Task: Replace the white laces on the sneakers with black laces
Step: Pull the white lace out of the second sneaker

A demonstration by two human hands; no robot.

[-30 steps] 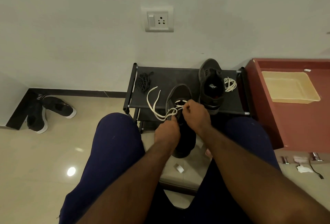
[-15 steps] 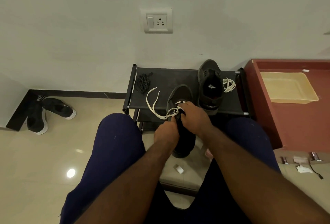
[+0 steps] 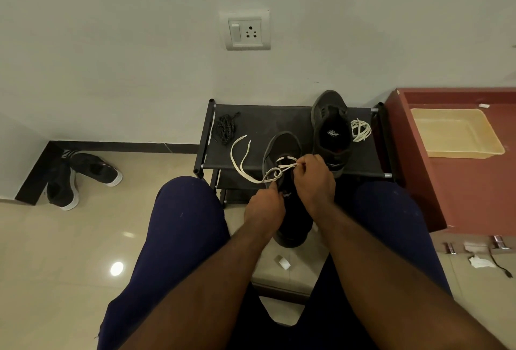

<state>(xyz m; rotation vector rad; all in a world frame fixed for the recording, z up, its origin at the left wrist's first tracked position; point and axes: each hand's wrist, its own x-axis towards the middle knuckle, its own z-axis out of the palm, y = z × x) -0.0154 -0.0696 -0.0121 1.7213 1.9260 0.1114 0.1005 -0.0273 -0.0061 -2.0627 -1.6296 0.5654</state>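
Observation:
A black sneaker [image 3: 282, 146] is held between my knees, its toe over the black shoe rack [image 3: 259, 126]. My left hand [image 3: 265, 207] grips the sneaker's side near its tongue. My right hand [image 3: 315, 179] pinches the white lace [image 3: 240, 165] at the eyelets; the lace's loose ends trail left over the rack. A second black sneaker [image 3: 331, 129] stands on the rack without laces, a bundled white lace [image 3: 360, 129] beside it. A bundle of black lace [image 3: 225, 127] lies at the rack's left end.
A red-brown cabinet [image 3: 460, 187] with a beige tray [image 3: 455, 132] stands to the right. Another pair of black shoes [image 3: 81, 176] lies on the tiled floor at the left, by the wall. A wall socket [image 3: 247, 31] is above the rack. Small scraps and a cable [image 3: 499, 267] lie at the lower right.
My right hand has shifted to the right along the sneaker's top, drawing the white lace across the eyelets. My left hand has stayed on the sneaker.

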